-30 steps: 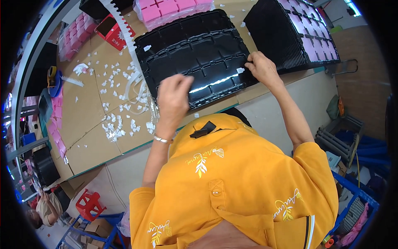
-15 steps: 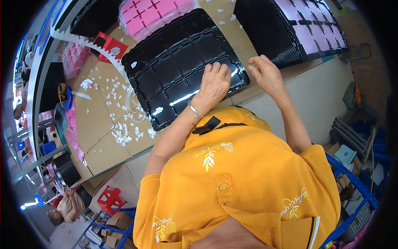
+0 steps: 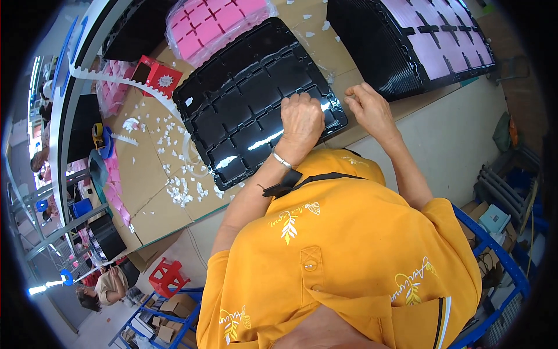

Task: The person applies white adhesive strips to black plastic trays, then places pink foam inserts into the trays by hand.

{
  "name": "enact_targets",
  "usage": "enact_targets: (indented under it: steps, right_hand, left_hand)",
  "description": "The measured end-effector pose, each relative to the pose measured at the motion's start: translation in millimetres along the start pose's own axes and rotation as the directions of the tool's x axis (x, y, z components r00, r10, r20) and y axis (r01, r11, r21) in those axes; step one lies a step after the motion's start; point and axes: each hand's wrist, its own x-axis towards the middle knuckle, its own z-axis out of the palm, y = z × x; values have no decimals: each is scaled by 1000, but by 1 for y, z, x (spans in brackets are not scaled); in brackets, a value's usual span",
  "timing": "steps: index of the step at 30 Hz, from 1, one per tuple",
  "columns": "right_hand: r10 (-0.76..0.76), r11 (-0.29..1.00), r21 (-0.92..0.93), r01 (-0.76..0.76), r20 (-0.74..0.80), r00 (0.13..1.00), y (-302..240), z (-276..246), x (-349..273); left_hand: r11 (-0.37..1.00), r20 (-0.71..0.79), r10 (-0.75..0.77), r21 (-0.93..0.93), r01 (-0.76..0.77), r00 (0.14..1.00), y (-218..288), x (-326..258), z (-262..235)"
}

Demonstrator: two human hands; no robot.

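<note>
A black plastic tray [image 3: 238, 110] with shallow compartments lies on the table in front of me. Over its right part, near the front, my left hand [image 3: 302, 119] is closed with the knuckles up. The back of the hand hides whatever its fingers hold. Just off the tray's right edge, my right hand [image 3: 369, 107] is closed too, thumb and fingers pinched together. Anything in that pinch is too small or too hidden to name. A small white scrap [image 3: 189, 101] lies on the tray's left side.
Behind the tray sits a block of pink foam [image 3: 218, 23] in clear wrap. To the right stands a tall stack of black trays [image 3: 372, 52] topped with pink pieces. White paper scraps [image 3: 181, 192] litter the table at left, near a red box [image 3: 160, 77].
The fingers of my left hand have curled in tighter. My right hand has shifted slightly and stays pinched. The whole view has moved a little; the tray looks almost unchanged.
</note>
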Motion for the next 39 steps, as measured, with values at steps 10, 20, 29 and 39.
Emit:
enact_targets:
  steps: [10, 20, 29, 39]
  right_hand:
    - [-1, 1000, 29, 1, 11, 1000, 7, -2, 4]
    - [-4, 1000, 13, 3, 45, 999, 9, 3, 6]
    - [49, 999, 1, -49, 0, 999, 0, 7, -3]
    - [23, 1000, -7, -23, -28, 999, -11, 9, -9]
  left_hand:
    - [968, -9, -196, -162, 193, 980, -8, -11, -2]
    - [976, 151, 101, -208, -68, 983, -21, -1, -14]
    - [972, 298, 67, -236, 6, 952, -35, 5, -20]
    - [906, 85, 363, -266, -330, 928, -42, 6, -11]
